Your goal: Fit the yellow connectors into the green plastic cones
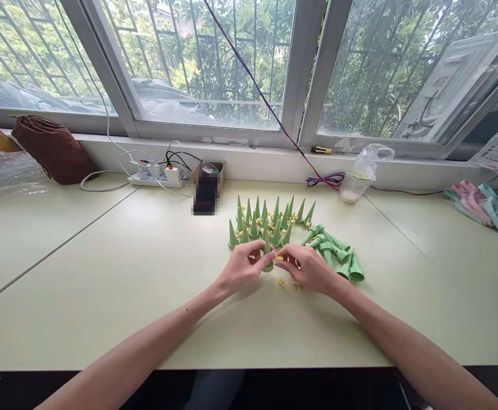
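My left hand (245, 263) grips a green plastic cone (267, 250), held upright with its tip pointing up. From the right, my right hand (303, 266) pinches a small yellow plastic peg (278, 258) against the side of that cone; whether it sits in a hole there I cannot tell. Behind my hands, several green cones (253, 228) stand in a cluster, with yellow pegs showing on them. Right of my right hand, more green cones (326, 251) lie in a loose pile. A loose yellow peg (282, 284) lies on the table just below my hands.
On the pale green table (103, 296), a power strip (157, 179) with plugs, a small cardboard box (221, 175) and a brown bag (52, 149) stand along the back left. A cup in a plastic bag (355, 182) and coiled wires (326, 180) are at the back right.
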`<state>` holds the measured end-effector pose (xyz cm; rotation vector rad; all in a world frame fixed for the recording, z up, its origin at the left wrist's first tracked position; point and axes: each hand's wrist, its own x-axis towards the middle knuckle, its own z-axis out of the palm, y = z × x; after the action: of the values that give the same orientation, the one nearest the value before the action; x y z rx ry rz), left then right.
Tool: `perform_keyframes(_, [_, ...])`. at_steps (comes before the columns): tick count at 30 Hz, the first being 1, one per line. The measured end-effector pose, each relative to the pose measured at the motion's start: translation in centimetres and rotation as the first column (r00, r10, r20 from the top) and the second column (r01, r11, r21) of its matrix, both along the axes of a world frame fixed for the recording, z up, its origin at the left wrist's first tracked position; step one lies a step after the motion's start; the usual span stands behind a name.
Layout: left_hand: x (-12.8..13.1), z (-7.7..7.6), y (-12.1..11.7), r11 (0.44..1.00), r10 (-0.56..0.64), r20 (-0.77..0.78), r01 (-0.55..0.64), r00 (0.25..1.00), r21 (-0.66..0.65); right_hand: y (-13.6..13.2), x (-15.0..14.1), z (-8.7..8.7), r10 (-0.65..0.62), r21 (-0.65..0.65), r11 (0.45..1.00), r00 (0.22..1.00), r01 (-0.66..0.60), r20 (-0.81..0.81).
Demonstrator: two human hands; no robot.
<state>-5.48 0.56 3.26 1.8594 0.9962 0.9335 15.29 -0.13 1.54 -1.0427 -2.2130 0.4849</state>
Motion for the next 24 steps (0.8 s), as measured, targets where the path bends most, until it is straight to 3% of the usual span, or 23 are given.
perform_keyframes(14, [-0.17,0.42,-0.05,0.995,-0.098,-0.033,0.099,0.995,0.015,0.03,0.04,0.28,0.023,0.014,1.0,0.999,-0.023,0.029])
perform_keyframes(24, [-0.02,0.24,0.1,0.998,-0.066,-0.012,0.066,0.998,-0.015,-0.07,0.01,0.37,-0.002,-0.002,1.0,1.0,0.002,-0.013])
